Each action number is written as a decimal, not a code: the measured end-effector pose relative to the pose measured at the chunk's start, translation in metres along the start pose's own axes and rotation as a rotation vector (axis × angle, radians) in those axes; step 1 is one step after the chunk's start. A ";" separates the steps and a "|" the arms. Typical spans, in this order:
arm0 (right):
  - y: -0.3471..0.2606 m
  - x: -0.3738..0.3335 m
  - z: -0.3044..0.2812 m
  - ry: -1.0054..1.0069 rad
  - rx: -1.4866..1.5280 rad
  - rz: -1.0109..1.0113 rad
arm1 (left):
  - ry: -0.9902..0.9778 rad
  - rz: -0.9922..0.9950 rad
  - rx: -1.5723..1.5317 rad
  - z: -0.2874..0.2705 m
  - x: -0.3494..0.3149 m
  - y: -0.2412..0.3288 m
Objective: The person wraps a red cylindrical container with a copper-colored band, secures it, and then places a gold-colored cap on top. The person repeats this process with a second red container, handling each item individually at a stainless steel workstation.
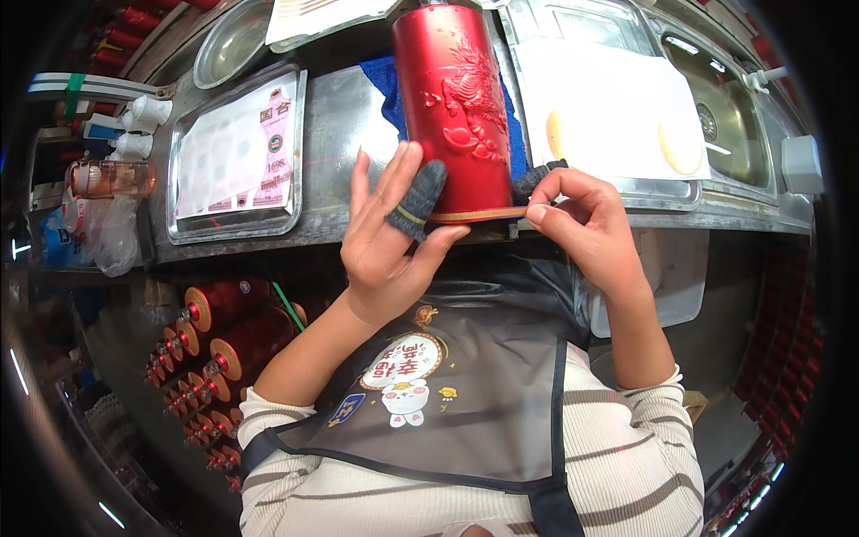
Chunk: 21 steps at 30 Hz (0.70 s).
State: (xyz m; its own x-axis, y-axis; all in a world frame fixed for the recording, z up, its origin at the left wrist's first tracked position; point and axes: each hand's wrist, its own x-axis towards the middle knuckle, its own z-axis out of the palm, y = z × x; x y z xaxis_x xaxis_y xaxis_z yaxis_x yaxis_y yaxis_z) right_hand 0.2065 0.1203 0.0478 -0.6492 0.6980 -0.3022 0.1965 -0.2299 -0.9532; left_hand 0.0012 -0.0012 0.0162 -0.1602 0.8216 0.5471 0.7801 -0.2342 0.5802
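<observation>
A tall red bottle (449,98) with a raised bird pattern lies on a blue cloth (386,85) on the metal worktop (344,125), its base toward me. My left hand (389,237) rests against the left of the base, fingers spread, the index finger in a grey finger cot. My right hand (582,219) pinches at the lower right edge of the base, a dark finger cot on its fingertip touching the bottle. A thin gold band runs along the bottle's bottom rim.
A steel tray (234,157) with printed labels lies at the left, a tray with white sheets (608,107) at the right, a sink (729,112) beyond it. A round steel bowl (228,40) sits at the back left. Several red bottles (228,345) are stacked below the counter.
</observation>
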 end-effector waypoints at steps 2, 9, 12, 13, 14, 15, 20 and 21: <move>-0.005 -0.002 0.000 0.010 0.022 0.040 | -0.030 -0.008 0.035 -0.006 -0.014 -0.001; -0.013 -0.007 0.004 0.076 0.051 0.006 | -0.060 0.089 0.128 -0.009 -0.026 -0.006; -0.005 -0.002 0.004 0.091 0.072 0.036 | -0.082 0.116 0.133 -0.010 -0.020 -0.004; -0.004 -0.001 0.004 0.091 0.075 0.033 | -0.087 0.128 0.138 -0.011 -0.017 -0.003; -0.004 -0.001 0.004 0.091 0.078 0.029 | -0.106 0.154 0.155 -0.012 -0.014 -0.001; -0.004 0.000 0.004 0.087 0.077 0.027 | -0.121 0.177 0.172 -0.013 -0.010 0.000; -0.001 0.001 0.002 0.075 0.066 0.033 | -0.126 0.284 0.259 -0.012 0.007 0.006; 0.000 0.001 0.002 0.072 0.078 0.034 | -0.145 0.310 0.267 -0.010 0.011 0.007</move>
State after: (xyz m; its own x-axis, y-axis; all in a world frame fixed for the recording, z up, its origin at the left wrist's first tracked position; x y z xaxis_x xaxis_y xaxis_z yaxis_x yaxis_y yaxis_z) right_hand 0.2044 0.1194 0.0472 -0.5877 0.7355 -0.3372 0.1581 -0.3043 -0.9394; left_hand -0.0013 0.0009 0.0328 0.1783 0.8027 0.5691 0.9099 -0.3546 0.2151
